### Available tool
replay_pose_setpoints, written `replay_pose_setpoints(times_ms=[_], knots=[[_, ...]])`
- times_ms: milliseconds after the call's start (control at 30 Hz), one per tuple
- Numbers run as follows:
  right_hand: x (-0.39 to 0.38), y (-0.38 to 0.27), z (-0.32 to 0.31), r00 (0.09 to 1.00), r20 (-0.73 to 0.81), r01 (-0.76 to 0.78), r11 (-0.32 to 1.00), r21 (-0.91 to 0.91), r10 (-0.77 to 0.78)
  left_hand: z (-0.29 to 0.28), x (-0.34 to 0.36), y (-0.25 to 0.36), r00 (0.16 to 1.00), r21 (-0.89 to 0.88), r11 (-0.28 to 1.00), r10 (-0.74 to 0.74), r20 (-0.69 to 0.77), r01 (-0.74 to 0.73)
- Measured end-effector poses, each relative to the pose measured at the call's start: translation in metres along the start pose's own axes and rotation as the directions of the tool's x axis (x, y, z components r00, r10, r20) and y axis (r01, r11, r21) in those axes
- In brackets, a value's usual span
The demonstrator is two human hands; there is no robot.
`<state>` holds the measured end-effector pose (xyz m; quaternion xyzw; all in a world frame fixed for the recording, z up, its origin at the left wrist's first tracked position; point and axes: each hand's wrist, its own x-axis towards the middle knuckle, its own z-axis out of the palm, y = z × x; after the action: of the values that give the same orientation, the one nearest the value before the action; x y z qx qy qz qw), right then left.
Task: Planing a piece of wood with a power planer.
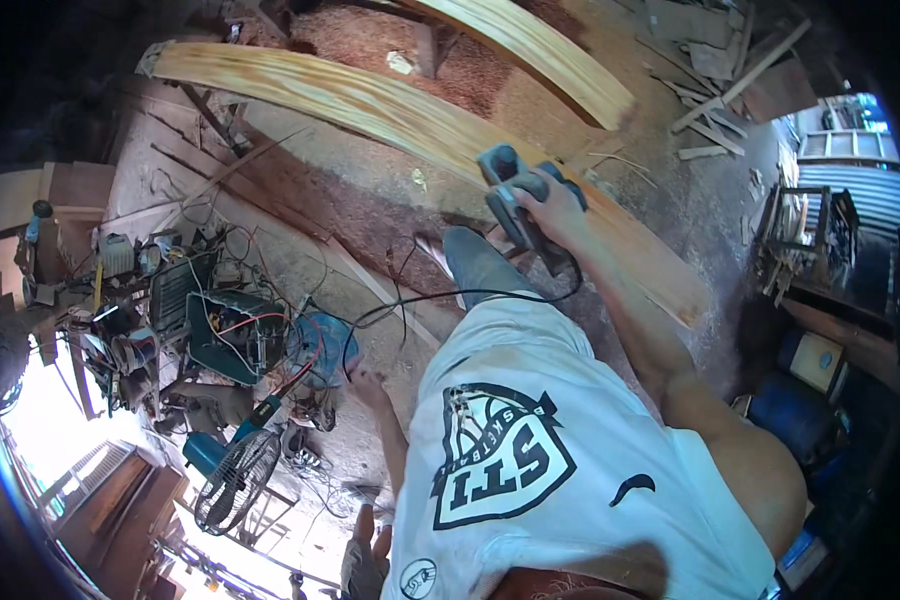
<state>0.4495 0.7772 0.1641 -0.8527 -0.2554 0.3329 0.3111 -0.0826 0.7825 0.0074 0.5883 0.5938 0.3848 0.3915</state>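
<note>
My right hand [555, 208] is closed around the handle of a dark electric hand planer [515, 222]. The planer sits on a long light wooden board [370, 103], about two thirds of the way along toward its right end. From the tool a black power cord [450, 298] loops left across my leg. My left hand [368, 388] is low at my left side, its fingers closed where the cord comes down to it. The finger detail there is small. A second board [540, 50] lies farther off at the top, roughly parallel.
On the left stand a green open-topped machine casing [235, 340] with wires and a fan [235, 480]. A blue bag [322, 348] is near my left hand. Wood scraps [715, 110] pile at upper right; a blue drum [795, 410] stands at right. Reddish sawdust [355, 40] covers the far floor.
</note>
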Motion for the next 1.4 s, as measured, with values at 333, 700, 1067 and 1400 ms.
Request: replay_pose_setpoints(times_ms=[333,700,1067,1400], knots=[[-0.005,0.031,0.003,0.977,-0.019,0.213,0.977,0.016,-0.212,-0.006,-0.163,0.054,0.902,0.169,0.894,-0.379,-0.208,0.415],[-0.086,0.228,-0.177,0.943,0.258,0.273,0.933,-0.234,-0.211,0.139,-0.236,0.098,0.887,0.190,0.870,-0.461,-0.013,0.455],[-0.227,0.530,-0.403,0.972,0.236,0.015,0.993,-0.117,0.013,0.262,-0.399,0.178,0.798,0.605,0.796,-0.358,0.485,-0.011],[-0.149,0.466,-0.360,0.907,0.259,0.338,0.941,0.028,-0.334,0.262,-0.454,0.178,0.901,0.360,0.864,-0.417,0.118,0.353]])
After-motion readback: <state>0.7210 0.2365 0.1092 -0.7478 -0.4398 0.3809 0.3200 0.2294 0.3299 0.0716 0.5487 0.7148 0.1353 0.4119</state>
